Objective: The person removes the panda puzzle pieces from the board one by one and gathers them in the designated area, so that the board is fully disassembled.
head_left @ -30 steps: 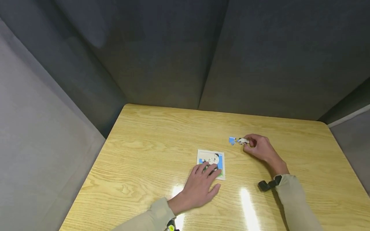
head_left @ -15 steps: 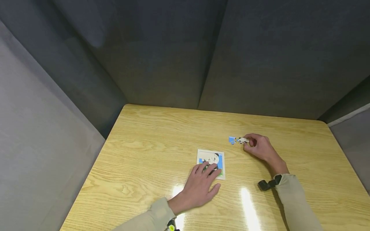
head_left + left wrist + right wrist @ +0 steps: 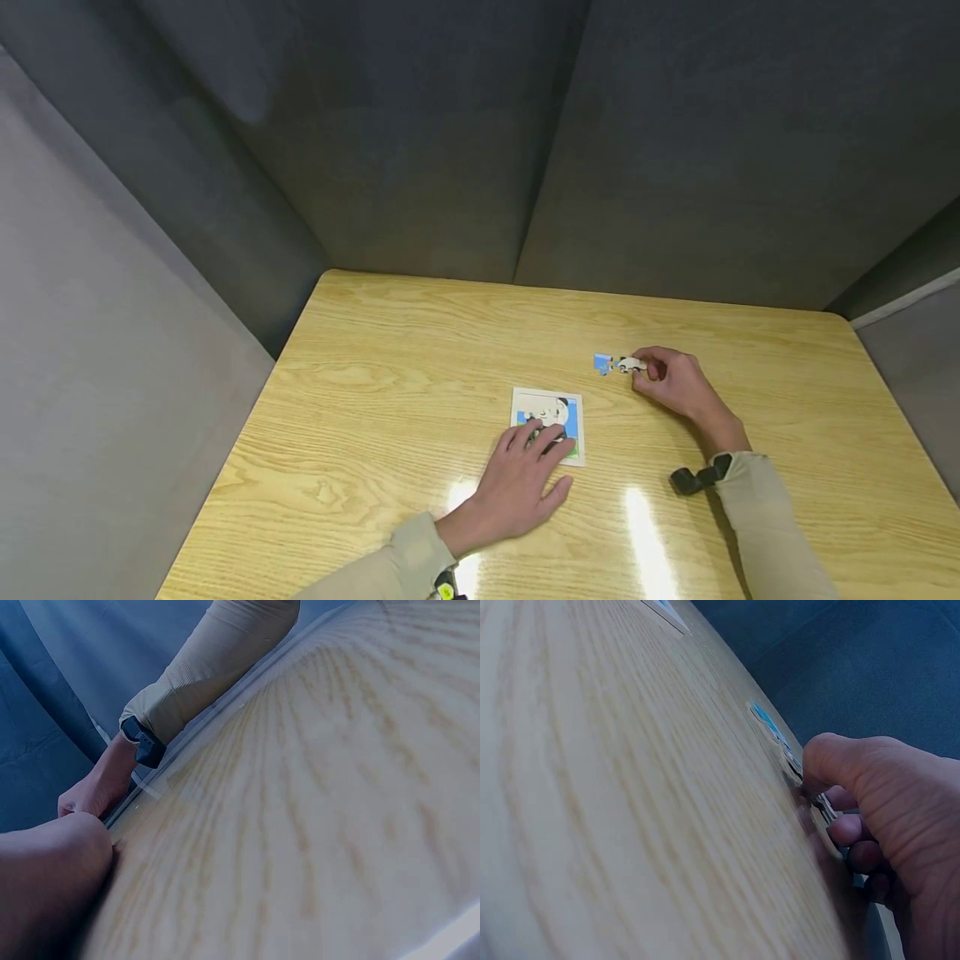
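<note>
My left hand [image 3: 517, 487] lies palm down with spread fingers over the lower part of a square panda jigsaw puzzle [image 3: 547, 392], which has a pale frame. The fingers hide some of the picture. Farther back and to the right, my right hand [image 3: 678, 385] pinches a black-and-white puzzle piece [image 3: 628, 365] between thumb and fingers, low at the tabletop. Just left of that piece lies a blue puzzle piece [image 3: 602, 363], also seen flat on the wood in the right wrist view. The left wrist view shows only part of the left hand [image 3: 52, 862], close up.
Everything rests on a wood-grain table [image 3: 375, 367] with glare near its front. A dark curtain [image 3: 420, 167] stands behind the far edge, with grey panels [image 3: 112, 375] at the sides. The right wrist wears a black camera [image 3: 684, 481].
</note>
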Available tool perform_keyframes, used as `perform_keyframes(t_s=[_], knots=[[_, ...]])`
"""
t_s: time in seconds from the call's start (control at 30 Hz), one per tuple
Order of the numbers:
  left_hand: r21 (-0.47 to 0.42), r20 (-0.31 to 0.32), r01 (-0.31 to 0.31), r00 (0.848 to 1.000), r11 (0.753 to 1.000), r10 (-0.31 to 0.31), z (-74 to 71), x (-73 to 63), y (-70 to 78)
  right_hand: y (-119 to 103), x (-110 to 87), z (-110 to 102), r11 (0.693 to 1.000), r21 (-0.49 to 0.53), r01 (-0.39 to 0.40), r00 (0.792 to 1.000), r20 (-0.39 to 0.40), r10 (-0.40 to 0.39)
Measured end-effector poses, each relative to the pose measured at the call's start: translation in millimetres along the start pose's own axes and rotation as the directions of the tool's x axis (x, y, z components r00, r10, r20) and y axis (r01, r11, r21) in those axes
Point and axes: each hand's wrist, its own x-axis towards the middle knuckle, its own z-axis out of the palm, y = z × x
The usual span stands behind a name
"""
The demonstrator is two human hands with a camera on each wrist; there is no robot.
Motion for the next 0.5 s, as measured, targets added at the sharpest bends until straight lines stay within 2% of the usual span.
perform_keyframes(t_s=[0.5], knots=[[0.007,0.004,0.0,1.0,1.0,0.0,2.6,-0.1,-0.2,-3.3,-0.3,-2.5,1.0,0.009,-0.014,1.0,0.022,0.013]])
